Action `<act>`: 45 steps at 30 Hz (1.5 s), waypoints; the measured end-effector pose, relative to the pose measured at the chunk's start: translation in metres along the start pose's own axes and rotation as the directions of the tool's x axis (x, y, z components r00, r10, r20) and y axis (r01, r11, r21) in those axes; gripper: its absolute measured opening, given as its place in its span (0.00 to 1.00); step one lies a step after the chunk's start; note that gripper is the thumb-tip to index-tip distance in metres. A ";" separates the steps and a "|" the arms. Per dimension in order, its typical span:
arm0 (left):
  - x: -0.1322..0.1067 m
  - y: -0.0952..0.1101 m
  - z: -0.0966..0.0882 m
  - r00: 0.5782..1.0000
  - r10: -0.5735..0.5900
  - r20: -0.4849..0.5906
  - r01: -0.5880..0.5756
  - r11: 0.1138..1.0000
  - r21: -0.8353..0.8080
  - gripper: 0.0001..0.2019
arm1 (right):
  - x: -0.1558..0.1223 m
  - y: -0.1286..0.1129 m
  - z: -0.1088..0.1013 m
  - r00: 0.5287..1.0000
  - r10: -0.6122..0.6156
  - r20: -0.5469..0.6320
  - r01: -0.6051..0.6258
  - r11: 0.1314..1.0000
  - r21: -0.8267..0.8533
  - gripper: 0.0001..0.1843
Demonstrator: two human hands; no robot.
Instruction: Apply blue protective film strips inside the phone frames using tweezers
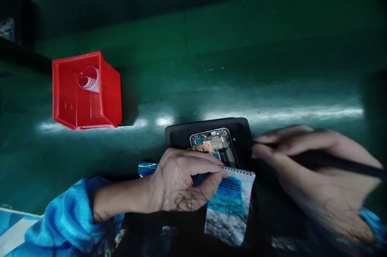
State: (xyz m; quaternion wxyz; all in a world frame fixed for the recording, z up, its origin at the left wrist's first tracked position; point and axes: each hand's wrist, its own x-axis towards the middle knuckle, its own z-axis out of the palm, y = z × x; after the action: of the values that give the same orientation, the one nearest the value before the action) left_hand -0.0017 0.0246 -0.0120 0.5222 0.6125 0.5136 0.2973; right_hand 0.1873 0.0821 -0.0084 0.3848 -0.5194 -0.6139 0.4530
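Note:
An opened phone (215,144) with its circuit board showing lies in a black holder (181,133) on the green work surface. My left hand (181,182) is curled with thumb and fingers pinching a sheet of blue and white sticker backing (232,208) that covers the phone's lower part. My right hand (314,168), blurred, is closed round a thin black pen-like tool (341,163), its fingertips just right of the holder.
A red plastic bin (86,92) holding a roll of white label tape (90,77) stands at the left on the green mat (242,67). A dark shelf edge lies at the far left. My blue sleeves fill the lower corners.

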 end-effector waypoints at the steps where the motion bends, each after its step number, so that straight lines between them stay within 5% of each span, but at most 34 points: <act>1: 0.000 -0.001 0.000 1.000 0.006 -0.007 -0.006 1.000 0.012 0.08 | 0.008 0.002 0.004 1.000 0.013 0.007 -0.013 1.000 0.010 0.11; 5: 0.000 -0.003 0.001 0.999 0.049 -0.009 -0.049 0.998 0.037 0.07 | 0.025 0.011 0.014 0.998 0.043 0.046 -0.044 0.999 0.019 0.09; 12: 0.001 -0.003 0.000 0.997 0.079 -0.013 -0.078 0.996 0.048 0.07 | 0.017 0.014 0.016 0.988 -0.115 0.107 0.117 0.993 -0.018 0.09; 24: 0.000 -0.002 0.000 0.997 0.082 0.002 -0.082 0.995 0.061 0.08 | 0.020 0.014 0.021 0.997 -0.026 0.076 0.026 1.000 0.003 0.10; 45: 0.000 -0.006 0.000 0.997 0.074 0.009 -0.074 0.996 0.052 0.08 | 0.016 0.021 0.016 0.966 -0.206 0.157 0.218 0.974 -0.060 0.12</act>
State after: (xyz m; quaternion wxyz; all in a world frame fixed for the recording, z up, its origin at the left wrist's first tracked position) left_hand -0.0035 0.0239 -0.0173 0.4964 0.6455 0.4963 0.3010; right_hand 0.1752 0.0966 -0.0332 0.3635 -0.4297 -0.7102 0.4229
